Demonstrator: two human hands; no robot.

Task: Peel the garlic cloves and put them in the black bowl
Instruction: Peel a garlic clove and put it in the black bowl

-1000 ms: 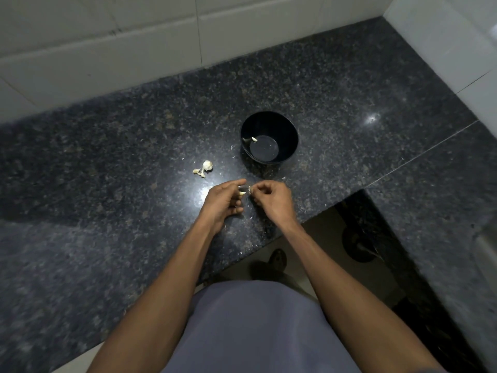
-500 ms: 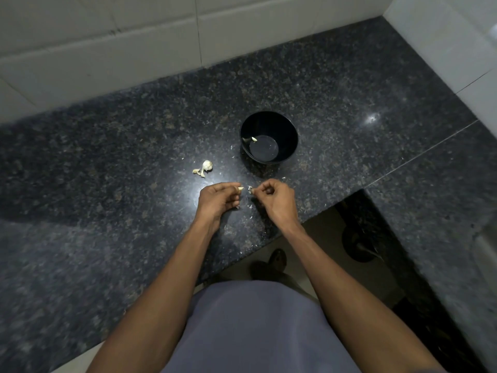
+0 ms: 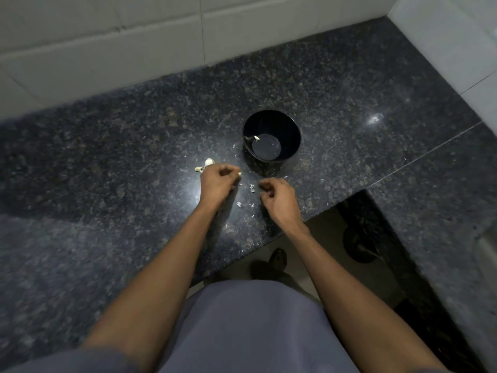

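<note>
A garlic clove (image 3: 239,173) shows as a pale tip at the fingertips of the left hand (image 3: 217,183), whose grip is curled tight around it just above the counter (image 3: 107,162); most of the clove is hidden inside the fingers, so how much skin is left on it cannot be told. The right hand (image 3: 278,197) sits at about three o'clock from the left one, apart from it, its fingers curled inward; whether that grip pinches a scrap of skin or nothing cannot be told. Between the two hands and toward six o'clock, small white flecks of garlic skin (image 3: 252,187) lie scattered on the dark stone. The black bowl (image 3: 291,146) stands upright at about one o'clock from the left hand, near but not touching either hand; inside it, against the wall at nine o'clock, rests one peeled clove (image 3: 256,138), and the rest of its floor is bare. Just beyond the left hand's knuckles, at eleven o'clock, the remaining garlic cluster (image 3: 205,165) lies on the counter, partly covered by the hand. The counter's front edge runs close behind the right wrist, at five o'clock, and steps back at a corner there. White wall tiles (image 3: 134,55) bound the counter at twelve o'clock and again at two o'clock, with open stone between them and the bowl.
</note>
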